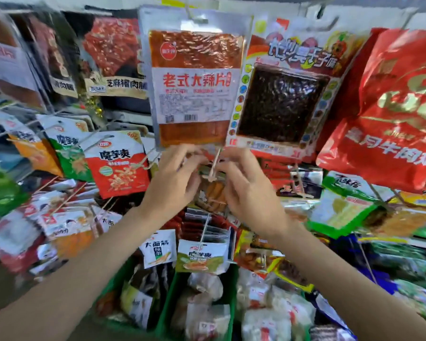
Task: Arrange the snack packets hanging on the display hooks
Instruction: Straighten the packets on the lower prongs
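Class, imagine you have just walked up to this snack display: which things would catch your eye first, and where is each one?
The big clear packet of orange-red spicy strips hangs at top centre, facing the viewer. Right of it hangs a packet with a dark square window, and further right a shiny red bag with gold print. Just below the centre packet, the left hand and right hand meet around a thin pale hook with packets on it.

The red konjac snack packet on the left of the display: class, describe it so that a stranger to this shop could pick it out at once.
Start at the big clear packet of orange-red spicy strips hanging at top centre. Drop to its lower left, to a row of three packets on angled hooks. The red konjac snack packet is the rightmost, nearest the left hand; its neighbours are green and orange, and it alone has a red lower half.
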The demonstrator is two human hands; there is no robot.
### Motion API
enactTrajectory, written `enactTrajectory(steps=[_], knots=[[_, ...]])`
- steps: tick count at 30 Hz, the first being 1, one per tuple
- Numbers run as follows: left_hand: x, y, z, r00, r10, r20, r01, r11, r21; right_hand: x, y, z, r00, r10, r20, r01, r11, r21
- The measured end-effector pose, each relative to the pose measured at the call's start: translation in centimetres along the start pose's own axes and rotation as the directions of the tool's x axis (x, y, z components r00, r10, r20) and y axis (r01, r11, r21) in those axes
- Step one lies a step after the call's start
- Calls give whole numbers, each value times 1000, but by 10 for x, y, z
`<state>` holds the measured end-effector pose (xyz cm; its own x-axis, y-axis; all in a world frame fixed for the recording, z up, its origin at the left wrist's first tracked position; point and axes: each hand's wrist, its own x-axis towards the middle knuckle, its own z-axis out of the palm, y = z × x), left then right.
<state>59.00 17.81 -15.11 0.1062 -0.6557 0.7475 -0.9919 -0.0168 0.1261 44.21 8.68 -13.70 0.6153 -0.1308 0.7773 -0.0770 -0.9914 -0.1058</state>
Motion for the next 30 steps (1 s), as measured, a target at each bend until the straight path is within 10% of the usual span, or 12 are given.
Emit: enactTrajectory(steps=[6,10,12,19,25,30], knots=[[-115,-62,18,944,-93,317,91,996,20,-71,-12,102,898,89,430,-94,995,-9],[-146,-91,48,678,-133,723,177,984,15,-123,13,178,276,544,792,-421,809,-410],[-150,-104,65,491,-115,863,151,987,46,-139,23,203,92,593,800,-460,738,-494],[-168,-140,112,307,19,952,70,997,-43,-154,30,255,-67,535,842,-397,760,-515],[-175,-145,115,285,24,958,221,971,-90,-148,15,251,14,566,824,-340,778,-529],[-159,-131,100,345,-25,938,433,891,-135,-123,1,214,-54,594,802,-437,708,-554]])
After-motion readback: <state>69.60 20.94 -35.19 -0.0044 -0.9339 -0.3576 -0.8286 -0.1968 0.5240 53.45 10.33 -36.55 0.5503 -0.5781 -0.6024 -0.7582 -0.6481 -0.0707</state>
